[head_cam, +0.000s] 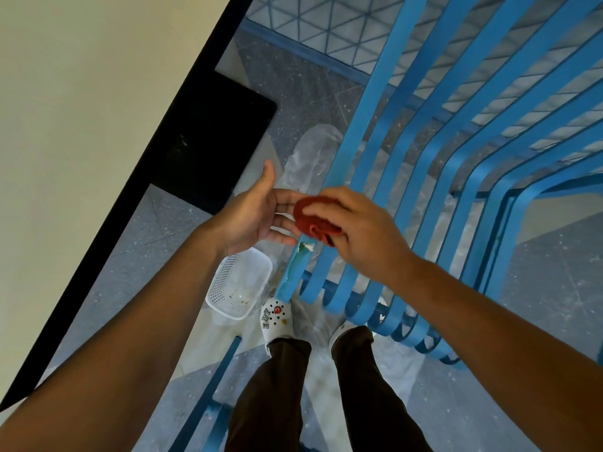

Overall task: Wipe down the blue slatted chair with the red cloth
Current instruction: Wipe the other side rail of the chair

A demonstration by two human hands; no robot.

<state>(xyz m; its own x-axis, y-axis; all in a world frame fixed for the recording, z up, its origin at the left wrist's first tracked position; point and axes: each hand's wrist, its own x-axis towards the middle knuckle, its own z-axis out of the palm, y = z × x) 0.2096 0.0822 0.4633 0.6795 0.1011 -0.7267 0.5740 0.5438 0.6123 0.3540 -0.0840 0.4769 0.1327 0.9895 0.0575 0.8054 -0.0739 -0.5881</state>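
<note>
Your right hand [355, 230] grips the bunched red cloth [315, 220] with curled fingers, over the near left slats of the blue slatted metal chair [434, 177]. Your left hand [253, 216] lies open, palm up, fingers straight and touching the cloth's left edge. A white mesh plastic basket [238, 283] sits on the floor below it.

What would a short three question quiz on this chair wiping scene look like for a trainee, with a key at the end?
1. Which hand grips the red cloth?
2. True or false: the left hand is open, palm turned toward the cloth.
3. The white mesh basket sits: A) on the chair seat B) on the floor by the white shoe C) in the left hand.

Key: 1 the right hand; 2 true; 3 B.
</note>
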